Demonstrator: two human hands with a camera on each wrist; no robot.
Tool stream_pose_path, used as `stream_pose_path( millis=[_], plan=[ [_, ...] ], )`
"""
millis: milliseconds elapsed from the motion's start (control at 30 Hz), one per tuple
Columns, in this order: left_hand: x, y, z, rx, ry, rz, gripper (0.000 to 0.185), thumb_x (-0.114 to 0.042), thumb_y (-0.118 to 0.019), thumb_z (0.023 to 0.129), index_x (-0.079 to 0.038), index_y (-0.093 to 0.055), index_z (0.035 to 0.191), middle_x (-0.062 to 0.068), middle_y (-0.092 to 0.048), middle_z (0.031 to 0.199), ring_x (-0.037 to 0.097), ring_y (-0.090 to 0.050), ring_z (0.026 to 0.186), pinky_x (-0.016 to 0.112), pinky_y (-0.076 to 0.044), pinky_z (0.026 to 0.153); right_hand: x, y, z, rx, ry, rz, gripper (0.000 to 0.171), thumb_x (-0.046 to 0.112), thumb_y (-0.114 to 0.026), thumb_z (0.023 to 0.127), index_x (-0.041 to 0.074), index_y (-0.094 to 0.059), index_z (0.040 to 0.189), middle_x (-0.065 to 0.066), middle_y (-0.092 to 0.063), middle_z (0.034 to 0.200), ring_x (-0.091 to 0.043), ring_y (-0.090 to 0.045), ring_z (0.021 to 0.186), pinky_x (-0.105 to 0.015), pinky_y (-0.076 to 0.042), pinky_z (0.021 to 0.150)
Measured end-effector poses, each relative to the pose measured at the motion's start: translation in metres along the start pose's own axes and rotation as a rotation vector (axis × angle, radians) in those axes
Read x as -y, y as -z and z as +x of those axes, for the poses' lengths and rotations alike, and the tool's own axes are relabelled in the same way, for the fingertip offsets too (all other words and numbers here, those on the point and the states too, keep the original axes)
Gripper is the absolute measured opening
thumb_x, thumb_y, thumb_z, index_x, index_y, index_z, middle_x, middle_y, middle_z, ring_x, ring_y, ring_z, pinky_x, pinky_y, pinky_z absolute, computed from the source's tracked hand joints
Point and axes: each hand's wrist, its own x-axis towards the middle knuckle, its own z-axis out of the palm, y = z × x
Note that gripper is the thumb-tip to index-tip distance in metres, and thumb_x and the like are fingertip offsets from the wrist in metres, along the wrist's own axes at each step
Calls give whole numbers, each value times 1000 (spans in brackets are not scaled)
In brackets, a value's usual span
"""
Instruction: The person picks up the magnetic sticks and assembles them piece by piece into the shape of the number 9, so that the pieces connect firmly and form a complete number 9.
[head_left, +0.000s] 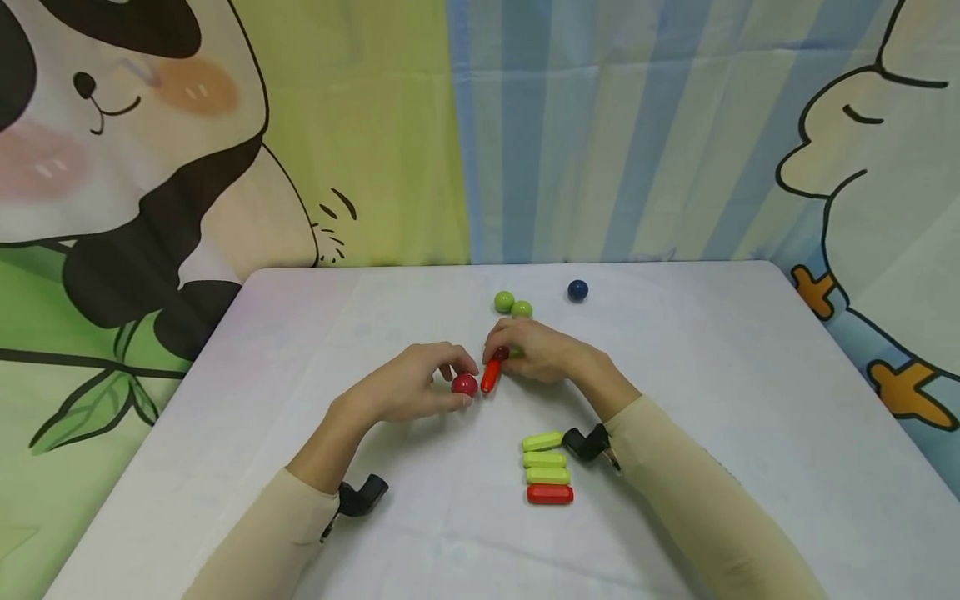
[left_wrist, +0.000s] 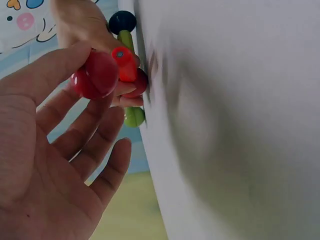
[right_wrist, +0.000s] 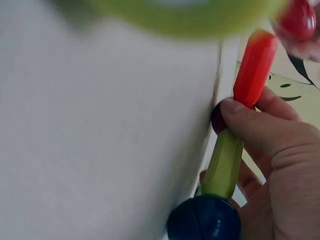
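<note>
My left hand (head_left: 416, 383) pinches a glossy red ball (left_wrist: 98, 75) between thumb and fingertips. Opposite it, my right hand (head_left: 536, 348) grips a joined piece, thumb on one side and fingers behind. That piece has a red rod (right_wrist: 255, 67) at the free end, a dark red ball (right_wrist: 218, 119) under the thumb, then a yellow-green rod (right_wrist: 224, 164) and a dark blue ball (right_wrist: 204, 218). The red rod points toward the left hand's ball, with a small gap between them in the head view. The right hand hides the blue ball there.
Several short rods lie stacked in a row near the right forearm: yellow-green rods (head_left: 547, 476) and a red rod (head_left: 550, 494). Behind the right hand sit two green balls (head_left: 504, 302) and another dark blue ball (head_left: 577, 290). A white cloth covers the table (head_left: 300, 317); printed curtains hang behind.
</note>
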Motion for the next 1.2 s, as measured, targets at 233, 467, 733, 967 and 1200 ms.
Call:
stream_pose_path(
  millis=[233, 467, 733, 967, 1200],
  plan=[
    [-3, -10, -3, 46, 49, -88, 39, -29, -83, 87, -18, -60, 116, -8, -66, 98, 17, -63, 98, 33, -53, 83, 0, 3, 3, 14, -7, 22, 23, 0, -72, 93, 16, -76, 109, 1, -66, 114, -17, -59, 108, -39, -48, 104],
    [-1, -15, 1, 26, 49, -83, 39, -34, -81, 88, -17, -57, 115, -10, -69, 98, 14, -64, 95, 35, -52, 85, -3, 4, 3, 5, 2, 27, 22, 0, -72, 92, 15, -76, 108, 1, -66, 113, -16, -59, 109, -38, -48, 103],
    [1, -26, 12, 26, 23, -87, 35, -35, -79, 91, -20, -55, 112, -10, -70, 97, 9, -65, 86, 32, -53, 80, -3, 5, 2, 3, 17, 28, 22, -1, -72, 92, 16, -76, 107, 0, -67, 113, -17, -59, 111, -39, -47, 104],
    [-1, -32, 13, 45, 60, -73, 30, -32, -79, 91, -22, -57, 109, -9, -68, 93, 8, -64, 85, 30, -54, 80, -1, 2, 0, 6, 39, 3, 25, 0, -72, 92, 13, -75, 112, -3, -66, 119, -21, -58, 117, -42, -46, 106],
    [1, -32, 13, 40, 71, -71, 29, -32, -79, 91, -22, -58, 108, -9, -68, 94, 10, -63, 86, 31, -53, 81, 2, 9, -11, -48, -116, -16, 43, 9, -76, 91, 15, -65, 133, -4, -62, 133, -27, -52, 128, -51, -38, 113]
  ],
)
